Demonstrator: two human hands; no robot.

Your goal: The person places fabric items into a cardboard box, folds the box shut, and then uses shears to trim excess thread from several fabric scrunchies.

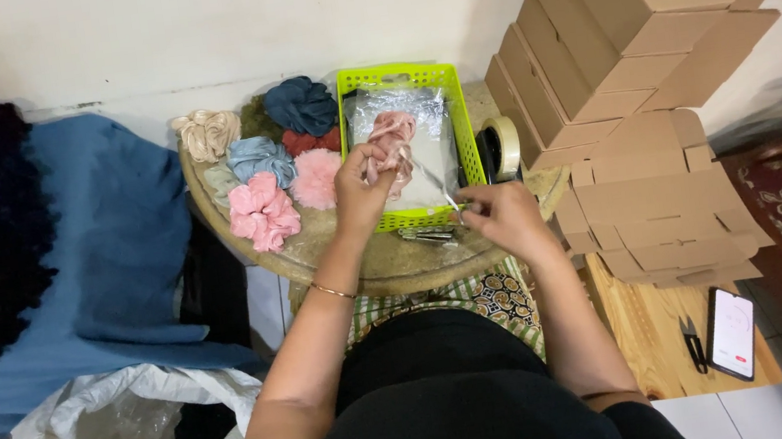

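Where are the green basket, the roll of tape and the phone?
green basket [397,75], head view, on its far rim.
roll of tape [505,146], head view, on its side face.
phone [732,333], head view, on its screen.

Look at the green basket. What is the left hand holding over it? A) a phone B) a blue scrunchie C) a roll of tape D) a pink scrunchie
D: the left hand grips a pale pink scrunchie above the clear bag in the green basket; the tape and phone lie apart from it.
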